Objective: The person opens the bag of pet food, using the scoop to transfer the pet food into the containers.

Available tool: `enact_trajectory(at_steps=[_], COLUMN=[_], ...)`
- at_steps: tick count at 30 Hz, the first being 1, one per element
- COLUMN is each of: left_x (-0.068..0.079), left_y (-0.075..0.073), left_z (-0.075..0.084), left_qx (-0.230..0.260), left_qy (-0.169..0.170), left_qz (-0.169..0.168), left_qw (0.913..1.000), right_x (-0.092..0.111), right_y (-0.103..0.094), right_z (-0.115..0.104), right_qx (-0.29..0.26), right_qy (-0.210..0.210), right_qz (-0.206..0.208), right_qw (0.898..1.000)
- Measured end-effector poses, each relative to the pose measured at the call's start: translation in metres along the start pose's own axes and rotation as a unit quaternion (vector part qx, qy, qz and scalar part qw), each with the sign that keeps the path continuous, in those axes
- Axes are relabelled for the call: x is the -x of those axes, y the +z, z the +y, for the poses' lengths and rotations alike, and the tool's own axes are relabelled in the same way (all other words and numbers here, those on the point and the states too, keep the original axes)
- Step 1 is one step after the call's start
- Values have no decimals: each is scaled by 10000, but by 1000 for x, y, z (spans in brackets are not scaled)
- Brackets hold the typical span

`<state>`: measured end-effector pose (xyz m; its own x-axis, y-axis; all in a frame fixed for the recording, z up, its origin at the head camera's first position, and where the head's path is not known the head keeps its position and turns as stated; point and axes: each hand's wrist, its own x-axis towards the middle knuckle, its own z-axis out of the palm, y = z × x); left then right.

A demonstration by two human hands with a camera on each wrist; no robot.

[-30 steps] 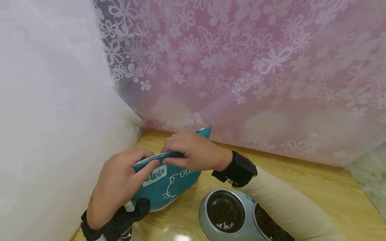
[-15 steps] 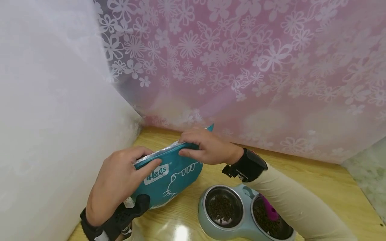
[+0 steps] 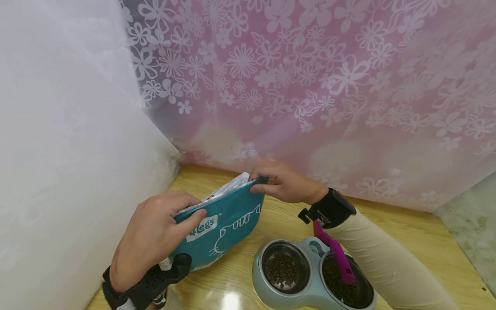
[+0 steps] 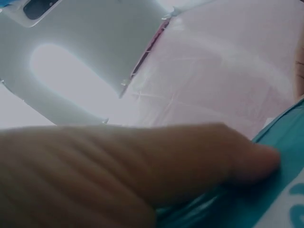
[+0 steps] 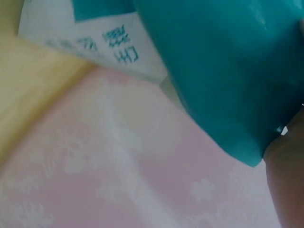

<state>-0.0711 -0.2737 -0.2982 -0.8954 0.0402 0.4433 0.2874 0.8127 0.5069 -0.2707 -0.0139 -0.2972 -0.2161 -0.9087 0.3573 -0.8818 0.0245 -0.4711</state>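
A teal pet food bag [image 3: 236,219] with a white cat outline and "4Legs" label stands tilted in the head view. My left hand [image 3: 159,230] pinches the left end of its top edge, the thumb on the front. At the other end, my right hand [image 3: 288,181] pinches the right corner of that edge. Between the hands the mouth shows a silvery lining. The left wrist view has my left thumb [image 4: 213,161] lying across the teal film. In the right wrist view the bag's side [image 5: 218,71] fills the upper right, and little of my right hand shows.
A blue-grey double feeder [image 3: 261,288] stands in front on the wooden surface [image 3: 217,292], with brown kibble in both metal bowls. A magenta scoop [image 3: 339,258] leans in the right bowl, beside the right sleeve. White sheeting [image 3: 77,150] and a pink floral curtain [image 3: 310,86] hang around.
My right hand has slid right along the bag's top edge to its corner, and more of the mouth and front shows. The left hand stays nearly still. More of the scoop has come into view.
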Motion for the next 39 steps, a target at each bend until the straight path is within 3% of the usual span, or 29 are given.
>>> enact_trajectory(at_steps=[4,6,8,12,14,16,20,25,31,35,39], left_x=[4,7,9,7,5,4,3,0,-14,-18,-18], left_y=[-5,-7,-8,-4,-2,-2,-4,-6,3,8,10], left_z=[3,3,1,-5,-7,-9,-9,-7,-12,-14,-13], left_qx=[-6,-30,-89,-191,-212,-200,-118,-81,29,-12,-267], left_qy=[-813,-1009,-851,-21,154,113,-447,-1300,-1447,-1296,-918], left_qz=[-452,-426,-78,888,1167,1255,1046,210,-641,-525,-191], left_qw=[9957,9940,9963,9959,9928,9918,9934,9913,9874,9902,9952], right_x=[0,-2,-4,-8,-12,-19,-37,-59,-76,-79,-94], right_y=[-1,-6,-12,-23,-26,-25,-21,-11,-4,4,33], right_z=[6,12,19,35,43,48,55,59,59,38,2], right_qx=[-451,-597,-649,-586,-591,-580,-467,-237,353,530,616], right_qy=[116,225,481,1125,1314,1388,1429,1473,955,253,-572], right_qz=[44,76,161,392,425,414,664,1197,1378,1226,1574], right_qw=[9989,9979,9966,9912,9887,9877,9864,9815,9852,9907,9840])
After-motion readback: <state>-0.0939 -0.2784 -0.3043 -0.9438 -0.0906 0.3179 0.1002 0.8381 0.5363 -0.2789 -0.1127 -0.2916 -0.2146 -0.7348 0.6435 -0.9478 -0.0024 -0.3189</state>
